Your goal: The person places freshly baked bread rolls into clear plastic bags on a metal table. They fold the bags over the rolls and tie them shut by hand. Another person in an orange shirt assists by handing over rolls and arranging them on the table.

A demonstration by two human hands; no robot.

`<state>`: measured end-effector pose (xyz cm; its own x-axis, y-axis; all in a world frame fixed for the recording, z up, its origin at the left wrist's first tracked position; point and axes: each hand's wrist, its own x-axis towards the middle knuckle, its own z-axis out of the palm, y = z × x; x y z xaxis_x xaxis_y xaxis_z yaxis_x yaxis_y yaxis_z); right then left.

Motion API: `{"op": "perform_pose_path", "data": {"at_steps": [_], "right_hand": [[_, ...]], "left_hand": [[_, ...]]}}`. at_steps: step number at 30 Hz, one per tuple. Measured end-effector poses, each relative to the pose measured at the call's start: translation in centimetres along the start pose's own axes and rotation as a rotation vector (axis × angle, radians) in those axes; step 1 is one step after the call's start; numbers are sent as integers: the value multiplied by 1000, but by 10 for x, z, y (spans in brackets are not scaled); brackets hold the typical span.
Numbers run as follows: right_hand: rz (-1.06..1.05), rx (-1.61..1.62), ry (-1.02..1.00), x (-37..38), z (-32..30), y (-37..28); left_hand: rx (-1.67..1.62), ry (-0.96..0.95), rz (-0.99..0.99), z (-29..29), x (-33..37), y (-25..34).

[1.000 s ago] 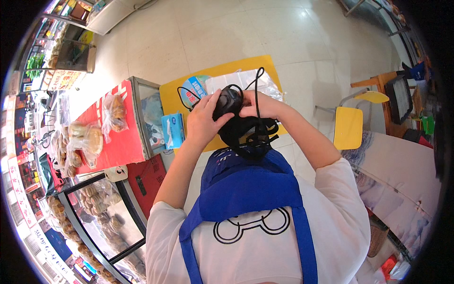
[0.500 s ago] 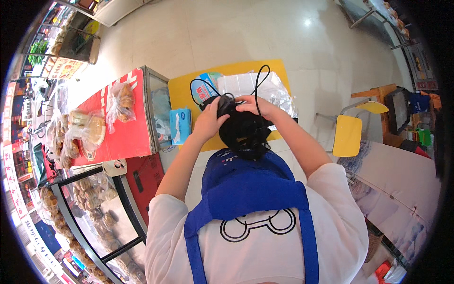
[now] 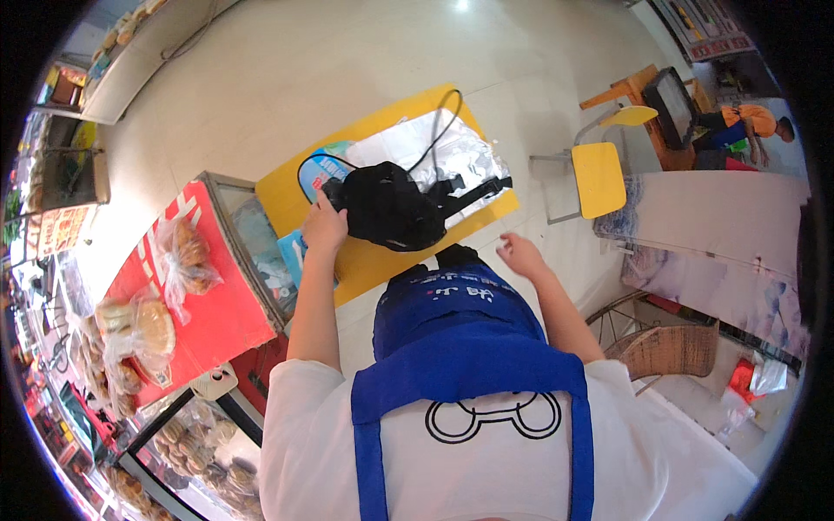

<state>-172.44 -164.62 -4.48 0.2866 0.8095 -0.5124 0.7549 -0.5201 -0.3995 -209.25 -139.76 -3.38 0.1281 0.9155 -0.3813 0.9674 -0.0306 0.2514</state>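
Note:
A black waist bag with a strap and a buckle lies on the yellow table, partly over a silvery sheet. My left hand grips the bag's left end, thumb on the fabric. From that side a black cable loops out over the sheet. My right hand is off the bag, to the right of the table's near edge, with its fingers curled and nothing visible in them. A blue box sits beside my left wrist, partly hidden by it.
At the left, bagged bread rests on a red-topped counter. A yellow chair stands to the right. Beyond it a person in an orange top is near a wooden frame. A wicker chair is at the lower right.
My right hand has come away from the bag, moving right and nearer. The left hand stays at the bag's left end. The view has turned, and more of the right side shows.

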Motion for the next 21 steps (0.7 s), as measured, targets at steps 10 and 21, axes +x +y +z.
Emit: {"op": "perform_pose_path", "data": {"at_steps": [10,21], "right_hand": [[487,188,-83,-127,89,252],[716,523,-136,-157,33,442]], "left_hand": [[155,59,143,5,23,24],[418,-15,-234,-31,10,224]]}}
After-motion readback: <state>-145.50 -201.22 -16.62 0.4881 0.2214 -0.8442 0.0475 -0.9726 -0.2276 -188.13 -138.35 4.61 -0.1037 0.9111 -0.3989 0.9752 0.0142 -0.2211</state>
